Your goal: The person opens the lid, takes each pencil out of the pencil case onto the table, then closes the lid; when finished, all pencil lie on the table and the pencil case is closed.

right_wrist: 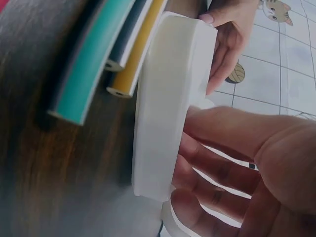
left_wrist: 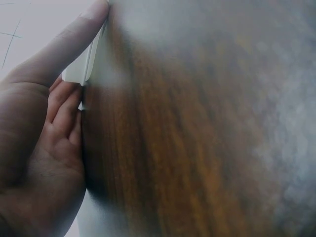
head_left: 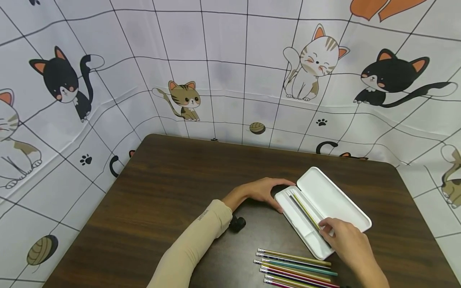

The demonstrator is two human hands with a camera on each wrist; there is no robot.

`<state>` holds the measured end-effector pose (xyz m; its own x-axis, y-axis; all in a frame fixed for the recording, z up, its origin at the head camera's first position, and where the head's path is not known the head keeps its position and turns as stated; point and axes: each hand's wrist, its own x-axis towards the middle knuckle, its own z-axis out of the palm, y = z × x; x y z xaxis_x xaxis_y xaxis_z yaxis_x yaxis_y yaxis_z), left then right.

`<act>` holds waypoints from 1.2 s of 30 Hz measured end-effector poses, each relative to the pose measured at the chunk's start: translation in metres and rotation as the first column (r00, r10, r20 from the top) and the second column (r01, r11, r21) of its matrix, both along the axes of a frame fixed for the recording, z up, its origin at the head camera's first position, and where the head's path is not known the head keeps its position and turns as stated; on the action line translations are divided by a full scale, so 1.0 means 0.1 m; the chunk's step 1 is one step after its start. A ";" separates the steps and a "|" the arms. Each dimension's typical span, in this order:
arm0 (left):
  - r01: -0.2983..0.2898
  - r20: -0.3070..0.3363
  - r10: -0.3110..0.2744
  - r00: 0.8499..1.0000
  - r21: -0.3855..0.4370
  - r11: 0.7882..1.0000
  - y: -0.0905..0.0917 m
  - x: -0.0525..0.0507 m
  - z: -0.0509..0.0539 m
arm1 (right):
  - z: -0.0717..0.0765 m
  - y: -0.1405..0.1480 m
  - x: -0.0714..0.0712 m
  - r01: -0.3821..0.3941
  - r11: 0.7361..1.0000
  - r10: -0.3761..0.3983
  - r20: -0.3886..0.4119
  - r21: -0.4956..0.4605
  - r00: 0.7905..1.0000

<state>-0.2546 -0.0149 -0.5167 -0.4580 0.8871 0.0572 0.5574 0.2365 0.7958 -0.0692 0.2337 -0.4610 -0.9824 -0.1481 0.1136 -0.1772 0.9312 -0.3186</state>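
A white pencil case lies with its lid folded back to the right. Inside it are a yellow pencil and a dark pencil, side by side. My left hand holds the case's far left end, thumb on the near side and fingers round the far corner. Over the near end, my right hand has its thumb and fingers curled at the ends of those pencils; the exact contact is hidden. From the right wrist, the case wall hides what the fingertips touch.
Several unsharpened pencils with erasers lie in a row at the table's near edge, close to the case. A small black object shows beside the left sleeve. The brown table meets a cat-print curtain at the back.
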 end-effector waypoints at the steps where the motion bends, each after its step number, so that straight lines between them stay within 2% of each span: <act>1: 0.001 0.001 -0.001 1.000 0.000 1.000 0.00 0.00 0.01 | 0.00 -0.01 0.00 0.004 1.000 -0.004 0.000 0.004 1.000; 6: -0.001 -0.004 0.001 1.000 0.000 1.000 0.00 0.01 0.02 | -0.01 -0.05 0.02 0.014 1.000 -0.014 -0.004 0.012 1.000; 12: -0.003 -0.008 0.003 1.000 -0.008 1.000 0.00 0.01 0.02 | -0.03 -0.08 0.03 0.047 0.998 -0.046 0.015 -0.044 0.999; 20: -0.005 0.000 0.005 1.000 0.002 1.000 0.00 0.02 0.02 | -0.05 -0.06 0.03 0.052 0.991 -0.053 -0.007 -0.120 0.999; 25: -0.002 -0.004 0.002 1.000 0.001 1.000 0.00 0.01 0.03 | -0.02 -0.03 0.05 0.071 0.985 -0.085 -0.082 -0.157 0.993; 31: -0.017 -0.019 0.017 1.000 -0.020 1.000 0.00 0.00 0.03 | 0.10 -0.02 0.06 0.053 0.984 -0.089 -0.210 -0.172 0.974; 36: -0.017 -0.019 0.017 1.000 -0.022 1.000 0.00 0.00 0.02 | 0.17 -0.01 0.09 0.026 0.983 -0.072 -0.248 -0.181 0.966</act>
